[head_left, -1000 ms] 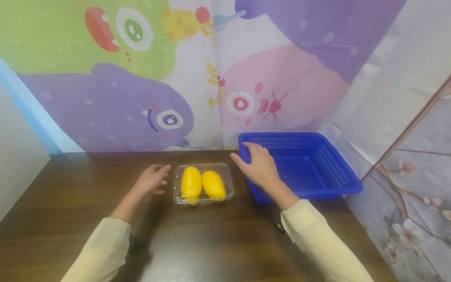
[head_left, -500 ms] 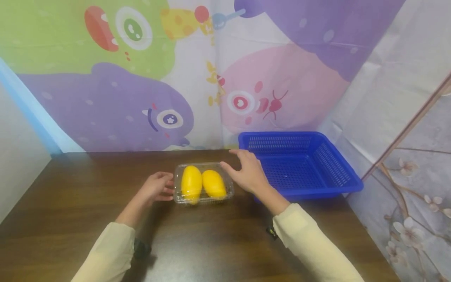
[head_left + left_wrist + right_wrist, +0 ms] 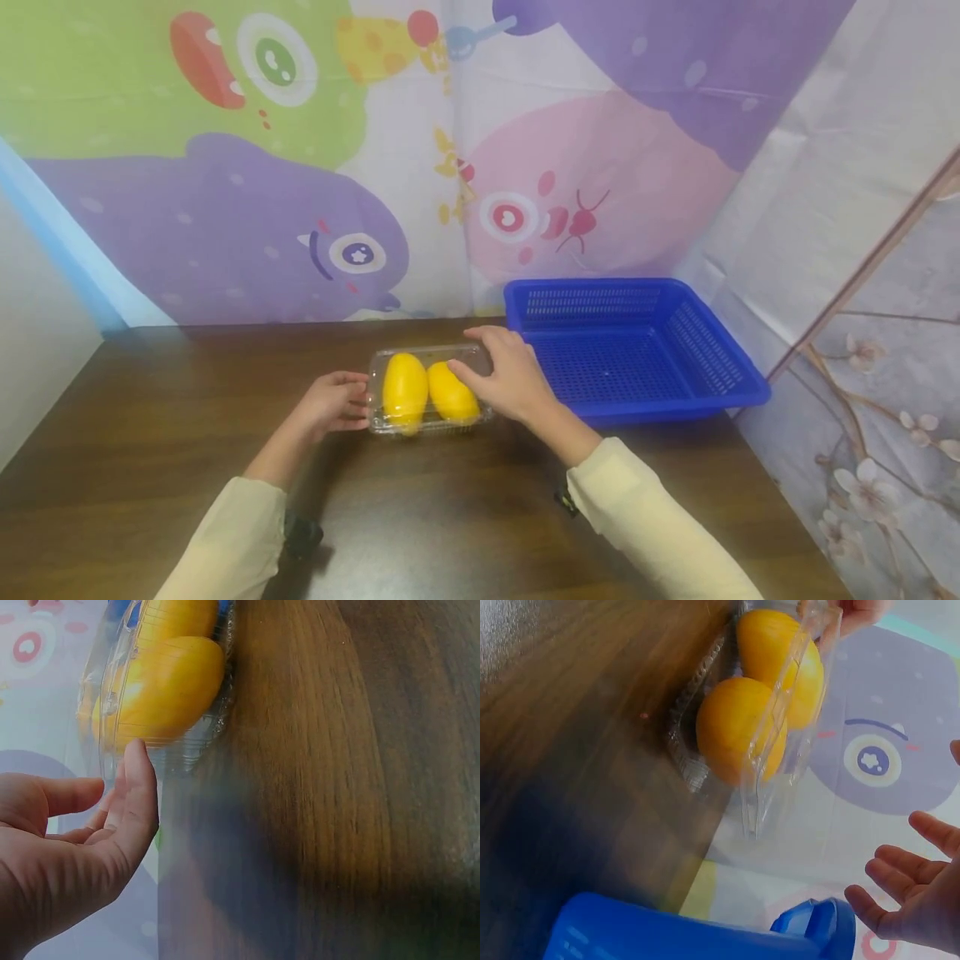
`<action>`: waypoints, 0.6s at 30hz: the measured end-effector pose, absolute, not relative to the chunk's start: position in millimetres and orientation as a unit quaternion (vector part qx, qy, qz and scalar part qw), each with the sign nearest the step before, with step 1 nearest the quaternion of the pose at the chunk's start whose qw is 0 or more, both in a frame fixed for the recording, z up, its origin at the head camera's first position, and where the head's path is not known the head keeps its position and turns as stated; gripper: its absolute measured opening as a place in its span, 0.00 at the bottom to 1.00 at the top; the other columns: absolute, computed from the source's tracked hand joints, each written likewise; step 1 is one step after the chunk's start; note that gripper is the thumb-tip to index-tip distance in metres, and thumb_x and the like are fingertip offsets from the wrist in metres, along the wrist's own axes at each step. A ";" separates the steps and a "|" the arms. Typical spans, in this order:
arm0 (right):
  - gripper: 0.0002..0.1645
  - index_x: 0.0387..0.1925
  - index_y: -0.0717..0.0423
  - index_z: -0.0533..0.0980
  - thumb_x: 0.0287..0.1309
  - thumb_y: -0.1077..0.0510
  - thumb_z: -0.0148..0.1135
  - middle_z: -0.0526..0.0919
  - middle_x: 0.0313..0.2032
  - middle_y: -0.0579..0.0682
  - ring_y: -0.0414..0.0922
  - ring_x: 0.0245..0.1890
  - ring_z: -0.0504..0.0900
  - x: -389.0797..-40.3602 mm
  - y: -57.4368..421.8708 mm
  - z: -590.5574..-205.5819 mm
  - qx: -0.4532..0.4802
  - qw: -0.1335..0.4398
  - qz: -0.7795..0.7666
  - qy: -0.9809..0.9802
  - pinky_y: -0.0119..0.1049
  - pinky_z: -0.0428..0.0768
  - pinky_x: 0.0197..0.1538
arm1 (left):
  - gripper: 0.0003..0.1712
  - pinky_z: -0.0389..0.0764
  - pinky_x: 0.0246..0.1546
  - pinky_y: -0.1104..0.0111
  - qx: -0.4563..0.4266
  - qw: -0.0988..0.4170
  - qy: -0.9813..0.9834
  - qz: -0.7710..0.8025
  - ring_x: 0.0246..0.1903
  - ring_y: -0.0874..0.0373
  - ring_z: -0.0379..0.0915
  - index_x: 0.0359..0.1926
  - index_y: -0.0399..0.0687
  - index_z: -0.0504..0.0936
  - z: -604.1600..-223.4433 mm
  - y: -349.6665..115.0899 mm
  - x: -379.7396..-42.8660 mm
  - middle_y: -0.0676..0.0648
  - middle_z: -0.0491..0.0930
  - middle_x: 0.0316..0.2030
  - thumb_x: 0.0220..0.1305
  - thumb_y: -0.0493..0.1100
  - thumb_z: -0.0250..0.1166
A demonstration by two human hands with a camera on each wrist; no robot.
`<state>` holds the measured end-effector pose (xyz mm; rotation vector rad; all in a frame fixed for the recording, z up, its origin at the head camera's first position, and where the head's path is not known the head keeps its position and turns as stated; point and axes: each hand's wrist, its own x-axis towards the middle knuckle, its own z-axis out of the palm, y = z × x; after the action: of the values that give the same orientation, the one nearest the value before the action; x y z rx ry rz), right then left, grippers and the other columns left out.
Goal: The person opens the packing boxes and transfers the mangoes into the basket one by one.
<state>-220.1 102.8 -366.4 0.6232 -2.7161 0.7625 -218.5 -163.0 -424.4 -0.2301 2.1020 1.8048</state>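
A clear plastic clamshell box (image 3: 377,379) sits on the table with two yellow mangoes inside, a longer left mango (image 3: 405,387) and a right mango (image 3: 453,396). At the box's left side is my left hand (image 3: 330,404); in the left wrist view its extended fingertips (image 3: 137,754) are right at the plastic, thumb apart from them. My right hand (image 3: 510,379) hovers over the box's right end, overlapping it in the head view. From the right wrist, that hand's spread fingers (image 3: 892,870) stand apart from the box and hold nothing.
A blue perforated plastic basket (image 3: 637,411) stands just right of the box, near the back wall. A cartoon-printed sheet (image 3: 300,208) covers the wall behind the brown wooden table (image 3: 420,517). A flower-patterned panel (image 3: 885,400) rises at the right.
My right hand has moved left from the basket's edge to over the box's right end. My left hand has moved slightly right, up to the box's left side. The box has stayed in place.
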 end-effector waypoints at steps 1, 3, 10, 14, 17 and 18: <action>0.32 0.55 0.51 0.73 0.56 0.36 0.56 0.77 0.55 0.50 0.50 0.58 0.72 -219.5 101.7 -367.3 0.219 0.126 0.263 -0.931 0.50 0.69 0.61 | 0.24 0.84 0.35 0.66 -0.081 0.180 0.744 0.639 0.29 0.59 0.75 0.63 0.29 0.59 -424.6 -162.9 -218.5 0.43 0.74 0.39 0.71 0.39 0.45; 0.32 0.55 0.52 0.73 0.55 0.36 0.57 0.77 0.55 0.50 0.50 0.58 0.72 -218.0 99.1 -369.4 0.228 0.122 0.263 -0.929 0.50 0.69 0.60 | 0.24 0.84 0.35 0.66 -0.079 0.180 0.744 0.639 0.29 0.59 0.75 0.63 0.29 0.59 -425.1 -162.9 -218.7 0.42 0.74 0.39 0.71 0.39 0.45; 0.33 0.56 0.51 0.73 0.55 0.37 0.57 0.76 0.57 0.50 0.50 0.58 0.71 -212.4 86.9 -377.8 0.251 0.090 0.247 -0.931 0.52 0.70 0.59 | 0.24 0.84 0.36 0.67 -0.073 0.182 0.746 0.637 0.30 0.60 0.75 0.63 0.28 0.59 -427.8 -162.8 -218.5 0.44 0.75 0.38 0.70 0.36 0.48; 0.32 0.56 0.48 0.73 0.54 0.36 0.57 0.76 0.57 0.46 0.47 0.58 0.72 -211.8 81.1 -383.8 0.253 0.087 0.241 -0.933 0.49 0.72 0.56 | 0.24 0.84 0.36 0.67 -0.070 0.182 0.745 0.638 0.29 0.60 0.77 0.62 0.26 0.60 -429.0 -163.3 -218.8 0.43 0.77 0.37 0.70 0.36 0.48; 0.31 0.54 0.48 0.73 0.53 0.36 0.58 0.76 0.56 0.46 0.45 0.57 0.72 -210.3 77.5 -386.9 0.253 0.086 0.240 -0.933 0.46 0.72 0.54 | 0.24 0.84 0.35 0.67 -0.069 0.184 0.742 0.641 0.27 0.61 0.77 0.61 0.24 0.60 -429.1 -163.8 -218.4 0.44 0.78 0.35 0.70 0.36 0.48; 0.31 0.54 0.48 0.74 0.53 0.36 0.59 0.77 0.55 0.46 0.45 0.57 0.72 -209.7 76.3 -387.3 0.254 0.085 0.239 -0.933 0.46 0.72 0.54 | 0.24 0.84 0.35 0.67 -0.068 0.184 0.741 0.642 0.27 0.61 0.78 0.61 0.23 0.60 -428.8 -164.0 -218.2 0.45 0.78 0.34 0.70 0.36 0.49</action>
<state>-209.7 76.3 -387.3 0.7568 -2.7845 0.7133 -218.2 -164.0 -428.8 -0.1917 2.0883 1.8114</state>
